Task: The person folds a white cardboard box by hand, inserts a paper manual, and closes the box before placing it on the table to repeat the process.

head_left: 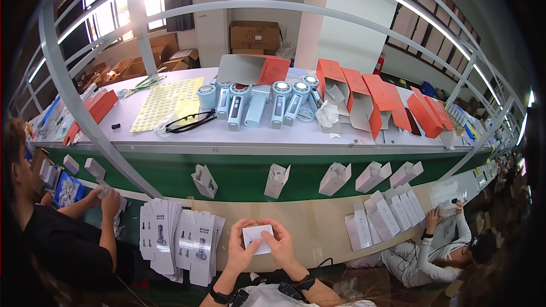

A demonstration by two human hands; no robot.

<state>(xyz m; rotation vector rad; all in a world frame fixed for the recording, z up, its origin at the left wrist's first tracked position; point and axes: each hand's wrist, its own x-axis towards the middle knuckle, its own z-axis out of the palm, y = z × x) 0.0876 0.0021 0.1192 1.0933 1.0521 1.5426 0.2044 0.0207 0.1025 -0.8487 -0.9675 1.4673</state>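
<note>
Both my hands are wrapped round a white carton (253,233) in front of my body. Its white end faces up. My left hand (240,248) grips the left side, with the thumb on the top. My right hand (279,245) closes round the right side, its thumb pressing on the top face as well. The carton's lower part is hidden by my hands. Left of my hands lie stacks of flat printed white cartons (196,239) with black pictures on them.
Open white boxes (335,179) stand spaced along the green strip (244,170). More white boxes (384,219) are lined up at right. Light-blue handheld devices (257,105) and red boxes (375,99) fill the raised shelf. Co-workers sit at left (71,233) and right (438,250).
</note>
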